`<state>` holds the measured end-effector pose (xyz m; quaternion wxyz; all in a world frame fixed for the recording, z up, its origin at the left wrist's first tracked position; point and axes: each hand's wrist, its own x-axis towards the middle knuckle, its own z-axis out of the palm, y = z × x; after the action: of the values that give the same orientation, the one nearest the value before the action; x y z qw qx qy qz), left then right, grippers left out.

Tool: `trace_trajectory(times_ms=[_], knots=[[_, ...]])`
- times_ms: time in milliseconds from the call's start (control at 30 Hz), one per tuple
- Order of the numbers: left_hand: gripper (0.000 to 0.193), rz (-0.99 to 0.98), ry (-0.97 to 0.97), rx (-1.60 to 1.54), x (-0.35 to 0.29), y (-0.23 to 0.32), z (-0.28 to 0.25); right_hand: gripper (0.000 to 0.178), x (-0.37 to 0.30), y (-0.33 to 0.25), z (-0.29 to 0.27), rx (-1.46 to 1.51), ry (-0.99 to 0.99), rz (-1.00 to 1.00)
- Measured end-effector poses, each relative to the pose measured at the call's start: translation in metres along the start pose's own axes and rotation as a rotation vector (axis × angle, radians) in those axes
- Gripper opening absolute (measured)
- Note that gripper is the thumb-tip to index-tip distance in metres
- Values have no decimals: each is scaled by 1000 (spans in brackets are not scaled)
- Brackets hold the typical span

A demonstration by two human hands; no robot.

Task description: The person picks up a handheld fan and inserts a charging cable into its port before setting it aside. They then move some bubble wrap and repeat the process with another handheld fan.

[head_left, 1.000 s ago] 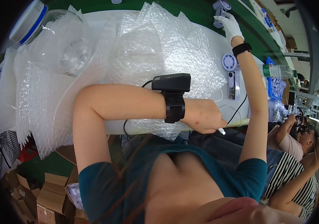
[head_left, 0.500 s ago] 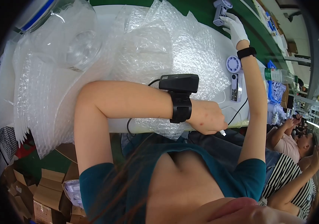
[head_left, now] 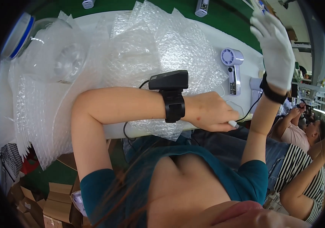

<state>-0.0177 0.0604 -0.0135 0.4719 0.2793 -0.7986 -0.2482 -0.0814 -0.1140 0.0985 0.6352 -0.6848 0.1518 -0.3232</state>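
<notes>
My left hand (head_left: 212, 112) is bare and bends across the front of the table, its fingers closed on a small white cable plug (head_left: 232, 123). Above and to its right lies a lilac handheld fan (head_left: 234, 78) with a round grille head. My right hand (head_left: 277, 51), in a white glove, is raised with fingers spread and holds nothing. Partly hidden by the right wrist, a second lilac fan (head_left: 256, 84) rests at the table's right edge. On the green surface at the back is another lilac fan (head_left: 202, 7), apart from both hands.
Bubble-wrap bags (head_left: 147, 49) cover the middle of the white table (head_left: 215, 41); more hang over its left edge. A clear jar (head_left: 18, 36) with a blue band stands far left. Cardboard boxes (head_left: 58, 203) sit on the floor. A person in stripes (head_left: 297, 171) works at right.
My right hand has left the fan on the green surface and come back nearer, now empty. My left hand stays closed on the plug, which shows more. The view has shifted slightly.
</notes>
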Motion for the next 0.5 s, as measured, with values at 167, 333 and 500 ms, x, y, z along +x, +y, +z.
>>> trace_trajectory(times_ms=[167,333,500], knots=[[17,26,360,-14,3,-2,-8,45,-72,5,28,-60,43,153],[37,-52,597,215,9,-3,-16,46,-136,29,36,54,79,307],[48,-128,530,127,10,-4,-13,43,-145,24,55,37,65,510]])
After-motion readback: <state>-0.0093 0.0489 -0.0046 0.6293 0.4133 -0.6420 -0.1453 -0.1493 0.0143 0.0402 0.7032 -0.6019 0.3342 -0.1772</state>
